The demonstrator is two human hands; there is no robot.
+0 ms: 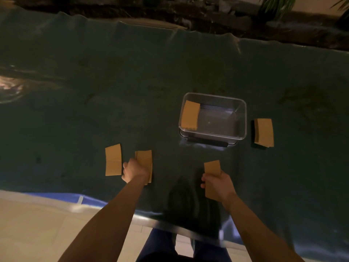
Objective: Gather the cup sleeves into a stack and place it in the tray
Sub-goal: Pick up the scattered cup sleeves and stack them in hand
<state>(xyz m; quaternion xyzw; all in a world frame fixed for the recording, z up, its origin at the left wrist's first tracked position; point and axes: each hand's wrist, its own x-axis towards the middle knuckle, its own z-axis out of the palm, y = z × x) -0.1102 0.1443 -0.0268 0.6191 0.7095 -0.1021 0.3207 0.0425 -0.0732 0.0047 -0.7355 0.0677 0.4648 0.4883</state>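
Flat brown cardboard cup sleeves lie on a dark green table. My left hand (133, 170) is closed on a small stack of sleeves (144, 160) near the front edge. My right hand (217, 184) grips a single sleeve (212, 167) held above the table. One loose sleeve (113, 159) lies just left of my left hand. A clear plastic tray (242, 118) stands further back at centre-right, with one sleeve (190, 115) leaning inside against its left wall. Another small pile of sleeves (264, 132) rests on the table right of the tray.
The green cloth-covered table (132, 82) stretches wide to the left and back. Its front edge runs just below my forearms, with tiled floor beneath. Dark rocks and a plant lie beyond the far edge.
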